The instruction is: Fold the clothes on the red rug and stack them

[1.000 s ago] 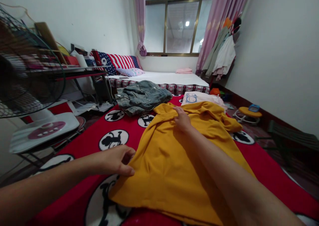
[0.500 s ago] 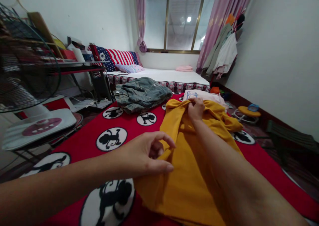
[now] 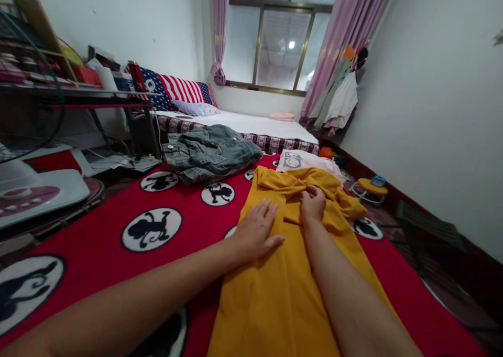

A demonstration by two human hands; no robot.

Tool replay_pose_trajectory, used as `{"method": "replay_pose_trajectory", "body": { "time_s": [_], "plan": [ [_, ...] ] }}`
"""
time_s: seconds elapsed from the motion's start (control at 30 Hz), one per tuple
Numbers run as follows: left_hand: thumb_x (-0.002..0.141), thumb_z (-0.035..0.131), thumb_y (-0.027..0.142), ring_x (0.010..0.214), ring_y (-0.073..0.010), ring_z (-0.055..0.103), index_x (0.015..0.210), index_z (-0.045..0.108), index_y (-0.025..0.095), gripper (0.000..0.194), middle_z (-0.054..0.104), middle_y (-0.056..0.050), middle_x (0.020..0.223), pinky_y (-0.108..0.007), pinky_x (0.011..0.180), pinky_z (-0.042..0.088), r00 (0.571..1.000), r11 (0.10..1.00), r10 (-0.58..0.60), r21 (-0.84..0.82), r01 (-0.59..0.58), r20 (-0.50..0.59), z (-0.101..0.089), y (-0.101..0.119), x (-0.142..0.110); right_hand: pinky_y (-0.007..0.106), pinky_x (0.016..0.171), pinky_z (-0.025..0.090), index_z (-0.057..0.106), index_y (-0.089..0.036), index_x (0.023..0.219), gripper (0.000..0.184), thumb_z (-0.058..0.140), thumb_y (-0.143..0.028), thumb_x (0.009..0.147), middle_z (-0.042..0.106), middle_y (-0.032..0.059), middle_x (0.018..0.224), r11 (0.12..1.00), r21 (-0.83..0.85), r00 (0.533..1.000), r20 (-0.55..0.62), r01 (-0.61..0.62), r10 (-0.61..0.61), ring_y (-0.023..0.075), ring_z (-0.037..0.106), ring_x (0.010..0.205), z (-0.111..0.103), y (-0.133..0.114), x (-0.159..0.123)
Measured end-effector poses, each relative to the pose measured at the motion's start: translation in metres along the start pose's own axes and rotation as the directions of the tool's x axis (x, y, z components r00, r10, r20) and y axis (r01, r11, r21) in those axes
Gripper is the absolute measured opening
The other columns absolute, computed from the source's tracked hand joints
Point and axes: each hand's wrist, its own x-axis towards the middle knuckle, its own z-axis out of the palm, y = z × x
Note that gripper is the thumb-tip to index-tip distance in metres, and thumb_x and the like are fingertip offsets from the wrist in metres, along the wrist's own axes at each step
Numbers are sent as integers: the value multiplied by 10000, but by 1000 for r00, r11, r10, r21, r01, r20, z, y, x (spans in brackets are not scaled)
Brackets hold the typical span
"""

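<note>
A mustard-yellow shirt (image 3: pixel 275 304) lies spread on a red blanket patterned with black monkeys in white circles. My left hand (image 3: pixel 257 230) rests flat on the shirt's left side, fingers extended. Near the top middle, my right hand (image 3: pixel 313 205) has its fingers closed on a fold of the yellow cloth. A bunched sleeve sticks out at the shirt's upper right, and a folded strip of cloth crosses its upper left. Part of the shirt is hidden under my right forearm.
Beyond the shirt lie a pale pink garment (image 3: pixel 310 161) and a crumpled denim jacket (image 3: pixel 214 152) on the red blanket (image 3: pixel 196 202). A cluttered desk (image 3: pixel 78 90) and a fan base (image 3: pixel 43 192) stand left. At right are a yellow stool (image 3: pixel 371 186) and a dark folding stool (image 3: pixel 430 228).
My left hand has gone from a loose pinch at the shirt's raised left edge to lying flat on it. That edge now lies down. My right hand has shifted slightly nearer; the view has turned.
</note>
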Motion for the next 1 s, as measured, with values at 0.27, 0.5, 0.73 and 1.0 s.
{"method": "replay_pose_trajectory", "body": {
  "time_s": [0.27,0.5,0.73,1.0],
  "plan": [
    [934,363,595,1467,-369,134,1501,355,199,691,214,-193,1584,-533,1181,173,999,991,-33,129,27,43,25,-14,-1,383,977,442,610,-162,1089,339,455,-147,787,640,114,1088,909,-76,908,136,409,-397,235,575,1050,12,-54,-16],
    [930,341,619,1472,-350,117,1505,346,226,696,195,-179,1593,-524,1188,168,998,997,-41,71,38,44,23,-16,-1,379,926,438,592,-185,1264,640,743,-221,643,684,117,1154,773,-370,765,605,516,-221,299,586,1089,50,-83,27],
    [924,380,610,1477,-343,123,1495,367,243,679,190,-146,1602,-533,1187,178,1000,1000,-20,16,20,-6,27,-17,-3,308,672,467,728,-184,861,273,510,-345,830,707,90,792,804,-530,916,398,269,-44,231,633,768,18,-53,76],
    [926,366,606,1474,-348,128,1486,387,231,674,221,-168,1589,-536,1188,171,999,1000,-22,-4,22,-41,29,-16,-2,322,852,470,685,-157,975,291,474,-141,774,670,102,1018,838,-383,913,282,389,-295,209,618,895,49,-72,78]
  ]
}}
